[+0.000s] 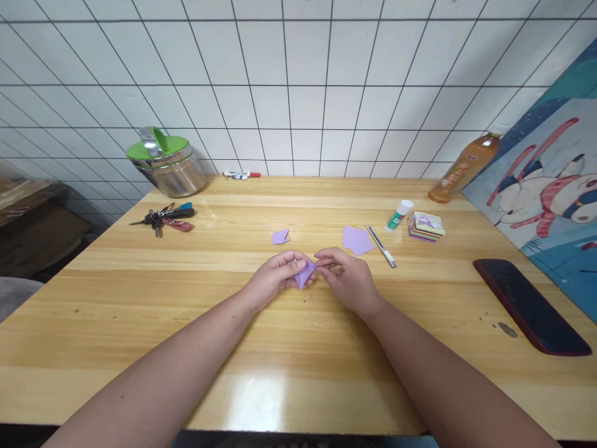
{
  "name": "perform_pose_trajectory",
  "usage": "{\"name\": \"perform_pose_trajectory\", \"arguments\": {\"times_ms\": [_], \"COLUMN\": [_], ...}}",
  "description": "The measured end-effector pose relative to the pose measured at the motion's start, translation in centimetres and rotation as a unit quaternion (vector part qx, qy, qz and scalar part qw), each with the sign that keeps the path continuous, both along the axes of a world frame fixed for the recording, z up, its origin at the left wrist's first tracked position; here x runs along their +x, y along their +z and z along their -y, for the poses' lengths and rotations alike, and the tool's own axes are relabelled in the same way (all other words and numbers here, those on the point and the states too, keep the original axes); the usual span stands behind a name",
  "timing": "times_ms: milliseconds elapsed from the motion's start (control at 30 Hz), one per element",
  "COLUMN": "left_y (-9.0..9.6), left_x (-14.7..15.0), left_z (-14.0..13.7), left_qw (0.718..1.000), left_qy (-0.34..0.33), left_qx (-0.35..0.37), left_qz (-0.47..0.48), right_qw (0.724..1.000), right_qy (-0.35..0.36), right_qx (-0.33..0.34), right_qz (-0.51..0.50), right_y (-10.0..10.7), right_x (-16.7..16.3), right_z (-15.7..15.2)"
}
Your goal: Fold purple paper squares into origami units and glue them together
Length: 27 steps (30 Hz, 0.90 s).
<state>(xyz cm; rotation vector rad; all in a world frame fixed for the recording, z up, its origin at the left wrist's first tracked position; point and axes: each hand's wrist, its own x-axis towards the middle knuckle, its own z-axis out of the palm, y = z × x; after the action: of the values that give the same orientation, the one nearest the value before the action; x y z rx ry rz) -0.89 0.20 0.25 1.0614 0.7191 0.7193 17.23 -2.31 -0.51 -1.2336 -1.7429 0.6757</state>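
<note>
A folded purple paper is held over the worktop. It is clamped in the grip of the left hand, and its right tip is pinched by the fingers of the right hand. Beyond the hands, a smaller purple piece is placed; purple sheets are laid beside a slim tool.

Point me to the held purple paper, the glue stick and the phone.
Held purple paper point(305, 274), head view: middle of its folded face.
Glue stick point(398, 216), head view: green label on its barrel.
Phone point(532, 306), head view: dark screen.
</note>
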Motion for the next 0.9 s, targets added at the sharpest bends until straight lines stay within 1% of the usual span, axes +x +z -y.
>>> {"name": "perform_pose_trajectory", "arguments": {"times_ms": [100, 167, 233, 333, 400, 500, 567, 633, 733, 800, 900], "left_y": [-0.1, -0.2, -0.2, -0.1, -0.1, -0.2, -0.4, -0.5, -0.7, -0.7, -0.8], "left_x": [0.1, 0.3, 0.3, 0.2, 0.1, 0.1, 0.3, 0.4, 0.3, 0.2, 0.2], "left_z": [0.1, 0.1, 0.0, -0.2, -0.3, -0.4, -0.3, -0.3, -0.3, -0.3, -0.4], "left_qw": [0.999, 0.998, 0.999, 0.998, 0.997, 0.997, 0.997, 0.997, 0.997, 0.997, 0.997], "left_qy": [0.003, 0.013, 0.030, 0.054, 0.053, 0.051, 0.058, 0.055, 0.042, 0.042, 0.042], "left_qx": [0.027, 0.040, 0.030, -0.025, -0.046, -0.036, -0.020, -0.004, 0.006, 0.006, 0.008], "left_qz": [-0.019, -0.036, -0.032, -0.007, -0.014, -0.036, -0.048, -0.057, -0.058, -0.059, -0.060], "right_qw": [1.000, 0.999, 0.997, 0.990, 0.982, 0.974, 0.972, 0.979, 0.995, 0.999, 1.000], "right_qy": [-0.013, -0.015, -0.018, -0.034, -0.043, -0.034, -0.019, -0.005, -0.003, -0.010, -0.008], "right_qx": [0.006, 0.022, 0.043, 0.072, 0.079, 0.078, 0.075, 0.065, 0.035, 0.012, -0.012], "right_qz": [0.010, 0.029, 0.056, 0.116, 0.163, 0.212, 0.221, 0.193, 0.090, 0.040, 0.021], "right_y": [0.2, 0.5, 0.7, 1.1, 1.3, 1.5, 1.4, 1.1, 0.4, -0.1, -0.3], "right_x": [0.0, 0.0, 0.0, -0.1, -0.1, -0.3, -0.4, -0.5, -0.5, -0.5, -0.5], "right_z": [0.1, 0.2, 0.3, 0.4, 0.4, 0.6, 0.7, 0.7, 0.4, 0.2, -0.1]}}
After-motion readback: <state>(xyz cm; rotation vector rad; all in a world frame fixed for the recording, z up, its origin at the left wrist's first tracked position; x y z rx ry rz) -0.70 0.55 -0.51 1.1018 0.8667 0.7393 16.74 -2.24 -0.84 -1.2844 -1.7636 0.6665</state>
